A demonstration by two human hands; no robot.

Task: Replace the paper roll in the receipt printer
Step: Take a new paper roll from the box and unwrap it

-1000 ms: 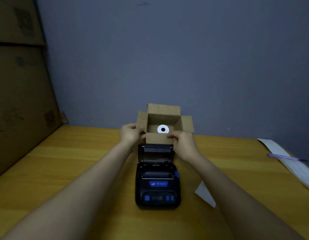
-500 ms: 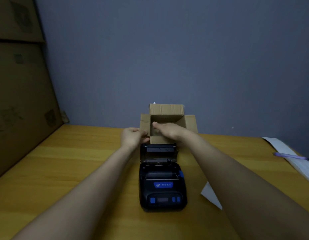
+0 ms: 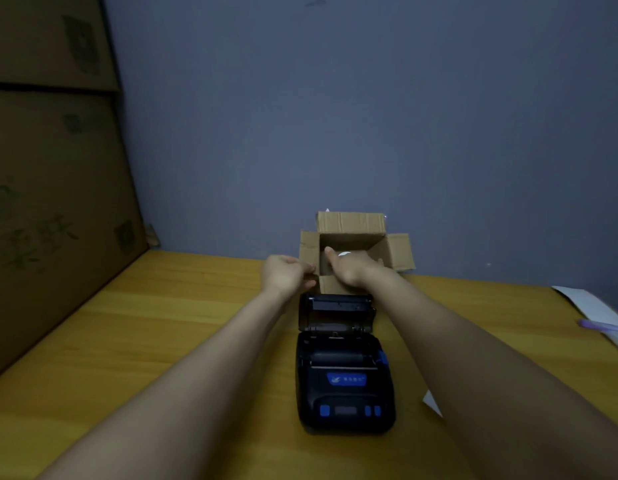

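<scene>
A black receipt printer [image 3: 345, 386] with blue buttons lies on the wooden table, its lid [image 3: 337, 311] swung open toward the back and its paper bay showing no roll. Right behind it stands a small open cardboard box [image 3: 350, 221]. My left hand [image 3: 286, 275] pinches the box's left flap. My right hand [image 3: 349, 268] reaches down into the box, thumb raised, fingers hidden inside. A sliver of the white paper roll [image 3: 345, 253] shows just past that hand.
Large cardboard cartons [image 3: 51, 202] are stacked along the left edge of the table [image 3: 162, 341]. A white sheet [image 3: 591, 306] with a purple pen [image 3: 605, 326] lies at the far right. A white paper scrap [image 3: 432, 403] pokes out under my right forearm.
My right hand left the box's front flap and went down into the box, covering most of the roll. My left hand stayed on the left flap.
</scene>
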